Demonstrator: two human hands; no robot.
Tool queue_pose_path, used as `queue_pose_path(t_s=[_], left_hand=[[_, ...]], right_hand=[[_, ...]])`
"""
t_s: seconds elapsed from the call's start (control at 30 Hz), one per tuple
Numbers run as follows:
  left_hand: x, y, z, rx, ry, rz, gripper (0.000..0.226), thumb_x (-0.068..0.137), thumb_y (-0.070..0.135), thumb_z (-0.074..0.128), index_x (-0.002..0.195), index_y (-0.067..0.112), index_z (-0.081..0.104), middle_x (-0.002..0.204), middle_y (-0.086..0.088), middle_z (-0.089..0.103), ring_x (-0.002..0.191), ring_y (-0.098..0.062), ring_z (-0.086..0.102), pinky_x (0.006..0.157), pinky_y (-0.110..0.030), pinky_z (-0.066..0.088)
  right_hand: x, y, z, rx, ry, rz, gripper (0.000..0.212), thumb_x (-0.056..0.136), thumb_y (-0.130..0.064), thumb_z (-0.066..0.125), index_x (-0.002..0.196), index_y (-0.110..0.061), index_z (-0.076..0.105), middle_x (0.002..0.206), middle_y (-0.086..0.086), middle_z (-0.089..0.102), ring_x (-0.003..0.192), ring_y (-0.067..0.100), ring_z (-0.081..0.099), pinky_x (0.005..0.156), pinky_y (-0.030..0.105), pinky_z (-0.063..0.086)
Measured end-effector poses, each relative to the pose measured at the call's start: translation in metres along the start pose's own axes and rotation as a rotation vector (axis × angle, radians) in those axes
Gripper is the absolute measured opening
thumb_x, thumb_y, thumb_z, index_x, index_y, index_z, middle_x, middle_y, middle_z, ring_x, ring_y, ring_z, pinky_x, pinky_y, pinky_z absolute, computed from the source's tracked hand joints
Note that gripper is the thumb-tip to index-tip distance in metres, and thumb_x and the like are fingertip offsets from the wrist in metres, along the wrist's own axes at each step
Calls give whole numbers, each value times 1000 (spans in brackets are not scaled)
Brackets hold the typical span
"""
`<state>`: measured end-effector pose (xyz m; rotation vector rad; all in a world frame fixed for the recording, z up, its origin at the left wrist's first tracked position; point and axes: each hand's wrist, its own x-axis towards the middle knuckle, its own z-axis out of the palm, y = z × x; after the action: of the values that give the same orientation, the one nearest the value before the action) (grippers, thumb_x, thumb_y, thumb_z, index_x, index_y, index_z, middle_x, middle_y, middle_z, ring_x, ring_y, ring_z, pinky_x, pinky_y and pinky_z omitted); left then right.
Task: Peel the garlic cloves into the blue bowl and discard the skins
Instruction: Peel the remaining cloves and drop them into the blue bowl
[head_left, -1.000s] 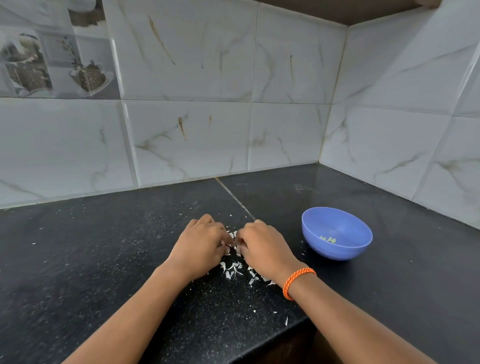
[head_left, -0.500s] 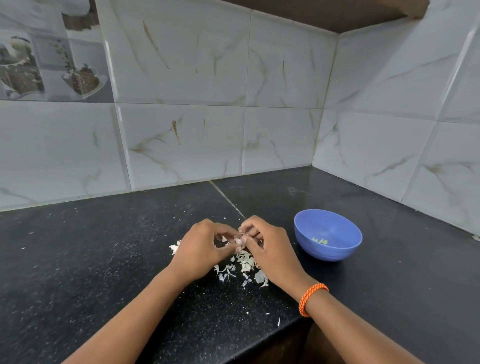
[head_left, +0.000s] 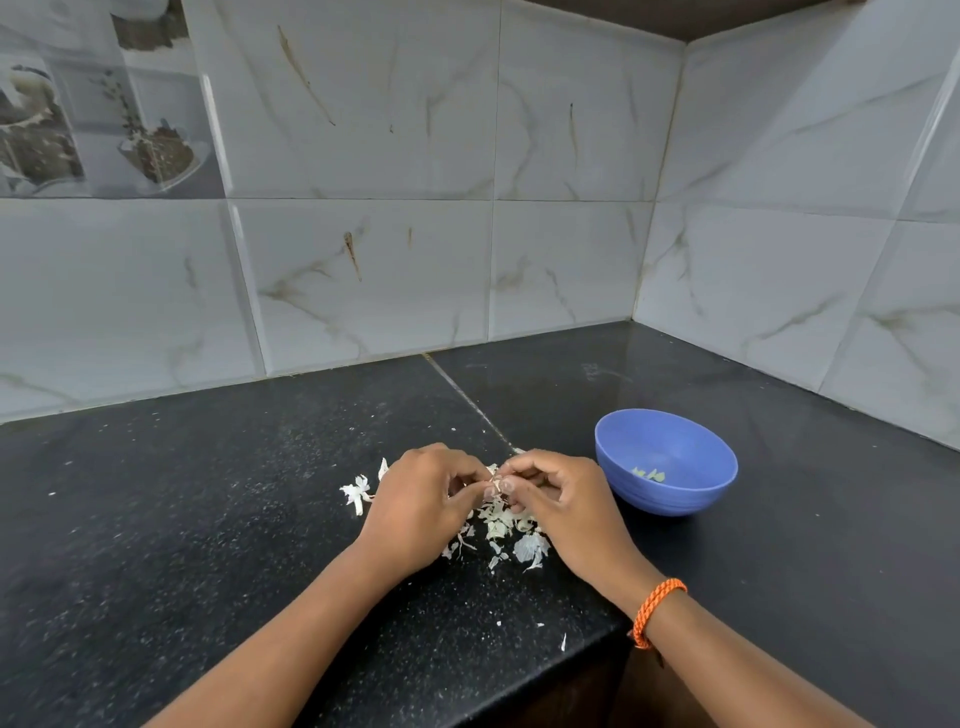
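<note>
While both hands are pinching one small pale garlic clove (head_left: 497, 484) between fingertips, left hand (head_left: 422, 506) and right hand (head_left: 563, 506) are hovering over papery white skins (head_left: 501, 530) on the black speckled desk (head_left: 208, 519); peeling gently seems wise, dropping it into the round blue plastic bowl (head_left: 719, 486) just right of the right hand.

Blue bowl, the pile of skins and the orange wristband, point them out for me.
Blue bowl (head_left: 675, 499): head view, front outer wall.
Skins (head_left: 530, 548): head view, large flake at the pile's near edge.
Wristband (head_left: 655, 609): head view, cord across the wrist.
</note>
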<state>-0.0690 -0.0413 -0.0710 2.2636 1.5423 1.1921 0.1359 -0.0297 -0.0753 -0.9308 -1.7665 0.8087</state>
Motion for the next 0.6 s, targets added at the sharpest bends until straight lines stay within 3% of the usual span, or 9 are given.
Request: queue_pose_path(t_s=[0.17,0.37,0.5,0.6], left_hand=[[0,0,-2,-230,-27,-49,12,97,22,80,88,28,83,77,15,76,71,-12,69,67,-33,53],[0,-2,-3,-321,-56,-77,13,100,29,77,87,30,80,79,6,77,71,-26,71,69,-53,57],[1,0,-3,-38,95,-82,12,87,47,86,80,40,80,75,22,74,66,-9,68,61,-41,57],[2,2,-6,-56,138,-122,20,78,47,93,71,38,76,73,24,72,64,-7,68,58,-37,56]], right_hand=[[6,-1,-2,182,3,83,11,98,-1,73,101,-6,83,85,10,80,75,20,75,74,29,63],[9,0,-3,330,-36,195,16,102,-5,68,106,-7,83,87,14,78,79,22,73,80,33,63],[10,-7,-5,214,-44,121,11,100,-7,73,105,-9,82,90,14,79,81,29,75,80,42,66],[11,-11,-4,161,-37,132,10,96,-6,77,103,-12,83,87,10,80,76,33,76,76,44,67]])
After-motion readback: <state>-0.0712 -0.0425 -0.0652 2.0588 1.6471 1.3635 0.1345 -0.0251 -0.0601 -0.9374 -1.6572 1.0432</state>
